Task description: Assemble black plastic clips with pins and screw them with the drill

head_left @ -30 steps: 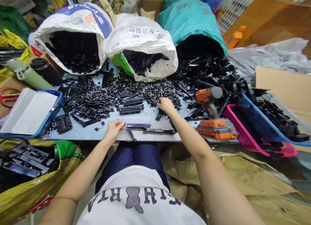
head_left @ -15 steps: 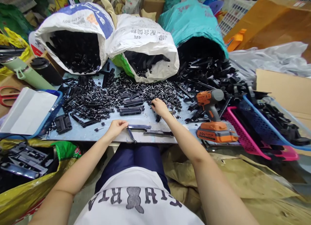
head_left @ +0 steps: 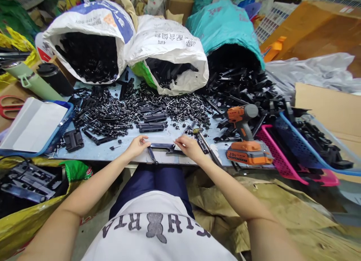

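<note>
A dark folding bar assembly (head_left: 162, 145) lies near the front edge of the blue-grey table, with one arm angled down toward the edge. At its left end is my left hand (head_left: 138, 145), thumb and fingertips closed at the joint. My right hand (head_left: 188, 146) is at the other end, its fingers pinched; whatever is between them is too small to make out. Just right of that hand lies a hammer (head_left: 208, 144) beside some dark metal parts. Long black bars (head_left: 153, 126) are stacked behind the hands.
Black parts and pins (head_left: 104, 116) are heaped across the table. Behind are a white sack (head_left: 172, 39) and a teal sack (head_left: 222, 24). An orange cordless drill (head_left: 245, 150) stands at right, beside a pink basket (head_left: 284, 167). A blue tray (head_left: 60, 131) is at left.
My right hand has come back from the small-parts pile to the right end of the bar assembly, uncovering the hammer. My left hand stays at the left end.
</note>
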`<action>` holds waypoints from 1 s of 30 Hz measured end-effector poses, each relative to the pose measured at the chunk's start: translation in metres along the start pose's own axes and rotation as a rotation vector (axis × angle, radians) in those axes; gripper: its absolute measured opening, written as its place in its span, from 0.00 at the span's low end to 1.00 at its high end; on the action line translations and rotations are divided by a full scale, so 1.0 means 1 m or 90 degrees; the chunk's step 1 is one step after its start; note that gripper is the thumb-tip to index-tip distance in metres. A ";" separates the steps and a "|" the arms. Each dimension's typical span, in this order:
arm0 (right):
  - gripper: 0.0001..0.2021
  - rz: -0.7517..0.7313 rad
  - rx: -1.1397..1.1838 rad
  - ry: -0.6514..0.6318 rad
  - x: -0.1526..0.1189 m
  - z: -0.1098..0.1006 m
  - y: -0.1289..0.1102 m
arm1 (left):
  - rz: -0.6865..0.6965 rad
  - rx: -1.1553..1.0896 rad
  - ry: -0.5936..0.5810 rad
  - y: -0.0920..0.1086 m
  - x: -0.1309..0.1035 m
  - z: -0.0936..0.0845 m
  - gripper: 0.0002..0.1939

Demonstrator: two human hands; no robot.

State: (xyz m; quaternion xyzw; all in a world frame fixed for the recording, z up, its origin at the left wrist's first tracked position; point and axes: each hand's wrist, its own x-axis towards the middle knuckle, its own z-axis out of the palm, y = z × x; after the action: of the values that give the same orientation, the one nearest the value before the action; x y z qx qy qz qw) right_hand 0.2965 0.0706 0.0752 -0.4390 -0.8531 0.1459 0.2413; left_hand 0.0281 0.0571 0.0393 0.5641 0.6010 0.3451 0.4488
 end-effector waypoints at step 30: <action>0.31 -0.142 -0.338 -0.069 -0.029 0.009 0.029 | 0.486 0.553 -0.181 0.027 -0.008 0.041 0.20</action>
State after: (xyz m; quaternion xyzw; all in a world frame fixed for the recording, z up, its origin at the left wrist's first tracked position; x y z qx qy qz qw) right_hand 0.3259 0.0629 0.0454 -0.3819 -0.9161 -0.0868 0.0863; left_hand 0.0760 0.0489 0.0500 0.9129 0.3761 0.1257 0.0968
